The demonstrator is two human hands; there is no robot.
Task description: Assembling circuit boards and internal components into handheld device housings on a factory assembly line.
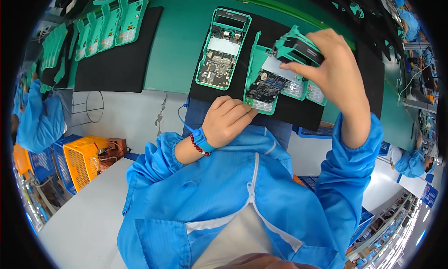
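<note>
My right hand grips a circuit board assembly by its far end, thumb on the white plate and fingers over the green and black frame. The assembly is tilted above an open green device housing. At the near edge of this housing, my left hand closes its fingers on the corner. How far the board's near end sits inside the housing, I cannot tell. To the left lies another green housing with a board fitted in it. More green housings show partly behind the assembly and my right hand.
A black mat lies under the work on the green table. At the far left, several open green housings stand in a row on another black mat. A blue cord runs from my left wristband to the table edge. An orange crate stands lower left.
</note>
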